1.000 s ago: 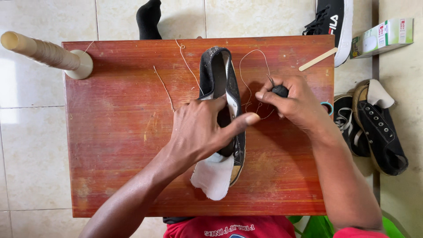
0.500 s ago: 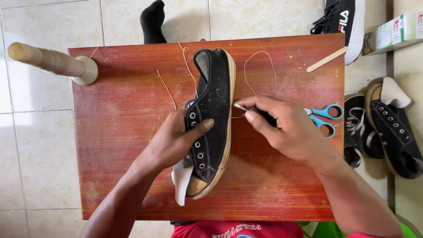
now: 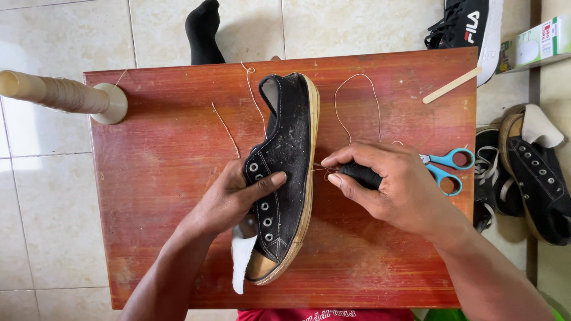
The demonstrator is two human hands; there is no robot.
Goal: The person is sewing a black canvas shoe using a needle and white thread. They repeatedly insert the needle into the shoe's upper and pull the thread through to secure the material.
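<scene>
Left hand (image 3: 235,199): lies on the black canvas shoe (image 3: 284,178), thumb stretched across the eyelet row, fingers curled over the near side, pressing the shoe down on its side against the wooden table (image 3: 154,178)

Right hand (image 3: 395,184): closed around a black-handled tool (image 3: 358,174), its tip at the shoe's tan sole edge; thumb and forefinger pinch close to the tip

Shoe: near the table's middle, toe toward the person, heel toward the far edge, white tongue (image 3: 242,258) sticking out at the near end; tan rubber sole faces right

Thread (image 3: 355,101): pale, loops from the tool's tip up over the tabletop and back; further loose strands lie left of the shoe

Scissors (image 3: 449,169): blue-handled, just beside the right hand, on the table's right edge

Wooden stick (image 3: 452,85): flat, at the far right corner

Thread spool (image 3: 65,95): large cone, at the far left corner

Floor, right: dark shoes (image 3: 538,172); far side: a black sock (image 3: 203,32), a black and white sneaker (image 3: 470,27), a small box (image 3: 538,44)
</scene>
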